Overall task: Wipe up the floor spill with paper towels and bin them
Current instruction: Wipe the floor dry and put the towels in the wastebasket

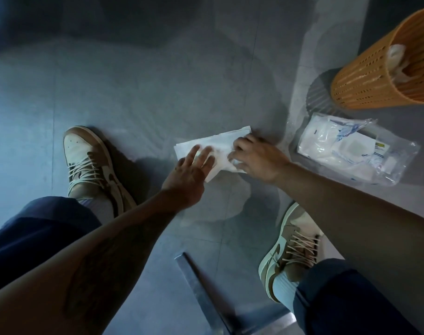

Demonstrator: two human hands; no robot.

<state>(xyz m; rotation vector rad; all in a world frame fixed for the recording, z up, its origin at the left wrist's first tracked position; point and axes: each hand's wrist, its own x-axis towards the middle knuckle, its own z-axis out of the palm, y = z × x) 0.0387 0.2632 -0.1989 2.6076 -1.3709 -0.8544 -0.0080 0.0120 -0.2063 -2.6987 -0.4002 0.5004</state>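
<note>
Since the wet sheen spreads wide over the grey floor (133, 81), from the far tiles down between the two shoes (92, 163), one pass will probably not clear it. The wiping is best worked in from the edges, so that the spill (220, 206) is gathered rather than pushed outward. The orange slatted bin (365, 76) stands at the far right, apart from the wet patch, with a white wad (397, 59) already inside. It looks reachable from this crouch with the right arm, so there should be no need to step through the wet. On the near side of the bin, on a paler strip of floor, lies a clear plastic pack (346, 148) of fresh sheets, handy once this lot is soaked. The paper towels (218, 143) lie on the floor in the wet area, a folded white stack with its far corner free. The left hand (189, 175) rests on the near-left part of the stack, its fingers (194, 153) straight and spread, pressing down and gripping nothing. The right hand (259, 160) is at the right end, its fingers curled onto the sheet and bunching the edge beneath them. A good stroke, I judge, keeps the flat palm's weight on and drags slowly toward the feet. It then folds the wet face inward before lifting, so that nothing drips on the way to the bin.
</note>
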